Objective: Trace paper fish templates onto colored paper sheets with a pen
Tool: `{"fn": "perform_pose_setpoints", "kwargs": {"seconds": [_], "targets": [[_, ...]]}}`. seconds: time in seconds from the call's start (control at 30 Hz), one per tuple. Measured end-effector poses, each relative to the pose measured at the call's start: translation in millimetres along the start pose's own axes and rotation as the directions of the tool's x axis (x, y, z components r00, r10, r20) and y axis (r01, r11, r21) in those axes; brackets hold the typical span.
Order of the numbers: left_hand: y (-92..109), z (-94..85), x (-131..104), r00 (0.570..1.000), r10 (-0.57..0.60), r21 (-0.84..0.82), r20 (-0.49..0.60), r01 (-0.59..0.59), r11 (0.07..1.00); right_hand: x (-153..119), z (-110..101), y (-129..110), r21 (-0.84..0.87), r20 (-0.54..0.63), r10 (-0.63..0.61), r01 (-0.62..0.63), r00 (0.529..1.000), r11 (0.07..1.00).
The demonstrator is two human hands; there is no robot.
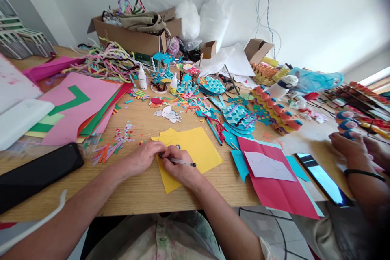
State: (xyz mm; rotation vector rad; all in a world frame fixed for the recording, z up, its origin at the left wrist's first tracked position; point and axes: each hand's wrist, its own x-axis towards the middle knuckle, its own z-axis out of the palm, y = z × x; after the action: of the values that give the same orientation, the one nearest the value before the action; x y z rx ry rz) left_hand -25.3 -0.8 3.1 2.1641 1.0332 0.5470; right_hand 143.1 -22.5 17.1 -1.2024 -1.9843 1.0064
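A sheet of yellow paper (202, 150) lies on the wooden table in front of me, with a faint outline drawn near its upper left corner. My right hand (179, 166) rests on the sheet, its fingers closed round a pen (183, 162) whose dark end points right. Just left of it, my left hand (148, 155) lies over the sheet's left edge, fingertips close to the pen's tip. Its fingers are bent together, and whatever they pinch is too small to make out. A small dark-ringed item (178, 146) shows behind my right hand.
Coloured paper sheets (79, 93) and a black phone (42, 174) lie left. Paper scraps (122, 134), glue bottles (142, 78) and blue discs (239, 118) spread beyond. Right are red paper (274, 187), another phone (323, 178) and a person's hands (350, 146) holding blue-and-pink cups.
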Motion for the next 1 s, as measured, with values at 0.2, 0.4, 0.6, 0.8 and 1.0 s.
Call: {"fn": "perform_pose_setpoints", "kwargs": {"seconds": [0.2,0.4,0.6,0.8,1.0], "targets": [[0,-0.5,-1,1.000,-0.019,-0.006,-0.013,0.019,1.000,-3,-5,0,0.172,-0.011,0.074,-0.071,0.997,0.983],[6,-1.7,-1,0.997,-0.065,-0.028,-0.044,0.064,0.998,-7,-34,12,0.004,-0.185,0.038,-0.038,0.982,0.999],[21,-7.1,-4,0.982,-0.132,-0.024,-0.132,0.130,0.991,5,-48,26,-0.346,0.039,-0.093,0.101,0.995,0.933],[22,-0.4,-9,0.974,-0.158,0.106,-0.160,0.176,0.979,10,-41,27,-0.382,0.111,-0.090,0.126,0.990,0.916],[20,16.1,-7,0.959,-0.118,0.266,-0.256,0.188,0.946,9,-38,29,-0.368,0.052,-0.102,0.113,0.993,0.923]]}}
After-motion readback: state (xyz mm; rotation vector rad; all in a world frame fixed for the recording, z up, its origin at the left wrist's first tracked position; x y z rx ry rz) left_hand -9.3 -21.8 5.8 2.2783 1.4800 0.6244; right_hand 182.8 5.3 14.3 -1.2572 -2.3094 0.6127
